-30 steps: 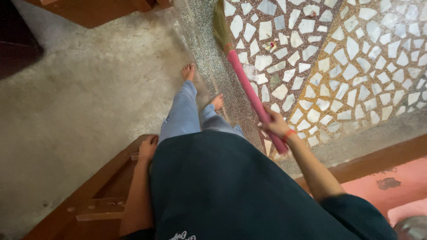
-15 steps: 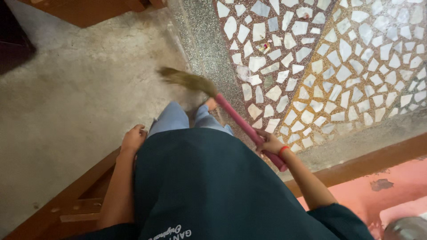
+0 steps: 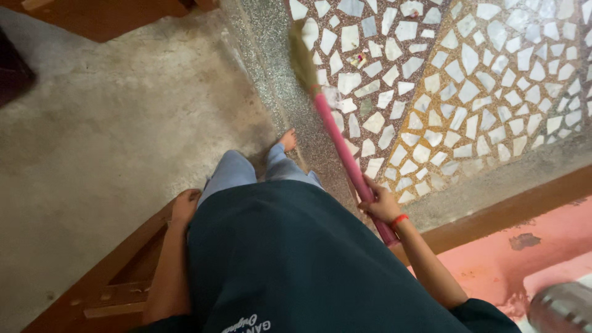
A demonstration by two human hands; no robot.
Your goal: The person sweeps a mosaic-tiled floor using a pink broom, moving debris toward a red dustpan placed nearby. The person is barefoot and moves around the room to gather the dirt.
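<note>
My right hand (image 3: 380, 203) grips the pink handle of a broom (image 3: 341, 145), low on the handle near its end. The straw bristles (image 3: 302, 54) point away from me over the grey speckled strip beside the mosaic floor. A red band circles that wrist. My left hand (image 3: 184, 206) rests on the edge of a brown wooden piece of furniture (image 3: 111, 280) at my left side, fingers curled over it. My bare foot (image 3: 287, 139) and blue trouser legs stand between the two hands.
Mosaic floor of white chips (image 3: 468, 92) fills the upper right, with small bits of litter (image 3: 357, 60) on it. Bare concrete floor (image 3: 111, 135) lies to the left. A wooden sill (image 3: 512, 216) and a pink painted surface (image 3: 530, 246) run along the right. More brown wood (image 3: 105, 15) at top left.
The broom swung from pointing ahead, left across the concrete in front of my feet, then back out to the mosaic edge. My left hand stayed on the wooden furniture.
</note>
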